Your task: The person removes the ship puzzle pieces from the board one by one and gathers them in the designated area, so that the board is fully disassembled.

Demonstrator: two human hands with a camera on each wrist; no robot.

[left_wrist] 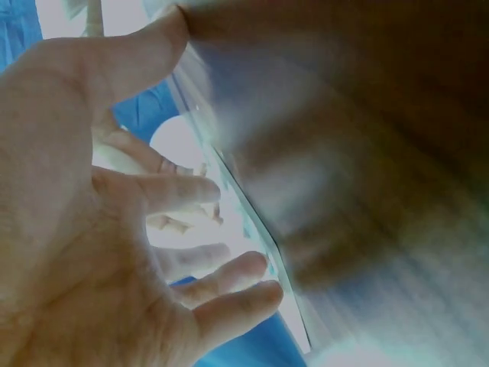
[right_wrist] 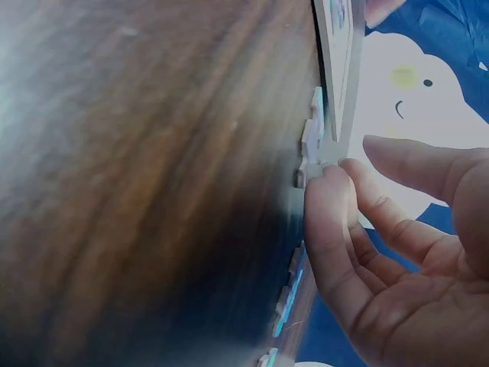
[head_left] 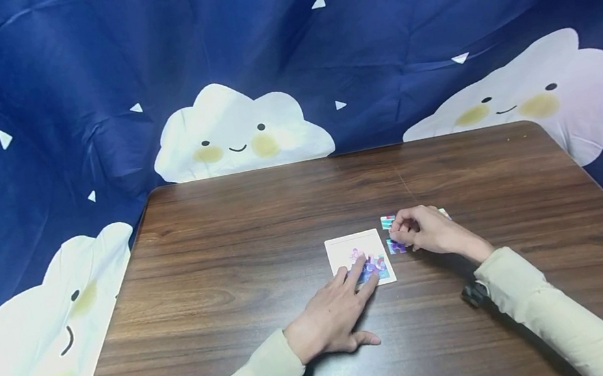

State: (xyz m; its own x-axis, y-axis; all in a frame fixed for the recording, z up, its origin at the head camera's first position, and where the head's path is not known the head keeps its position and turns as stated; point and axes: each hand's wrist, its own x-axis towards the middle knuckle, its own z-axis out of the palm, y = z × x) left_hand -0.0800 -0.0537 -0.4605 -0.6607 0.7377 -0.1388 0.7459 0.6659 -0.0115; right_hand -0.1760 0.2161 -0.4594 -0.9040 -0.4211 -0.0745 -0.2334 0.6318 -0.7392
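A white-bordered jigsaw board point(head_left: 340, 245) lies on the table, its lower part filled with a blue and purple picture. My left hand point(head_left: 330, 315) rests on its near side with spread fingers; in the left wrist view those fingers point(left_wrist: 237, 310) reach over the board's edge. Just right of the board, my right hand point(head_left: 429, 232) bends its fingers down over loose puzzle pieces. A purple-blue piece point(head_left: 396, 247) and a striped piece point(head_left: 386, 222) show beside its fingertips. In the right wrist view the thumb point(right_wrist: 405, 160) stands apart from the fingers, near a piece point(right_wrist: 312, 138), and no held piece shows.
Another piece point(head_left: 444, 213) peeks out behind the right hand, and more pieces point(right_wrist: 289, 294) lie under it. The brown wooden table point(head_left: 227, 239) extends around. A small black object point(head_left: 474, 295) sits at the right cuff. A blue cloud-print curtain point(head_left: 277, 34) hangs behind.
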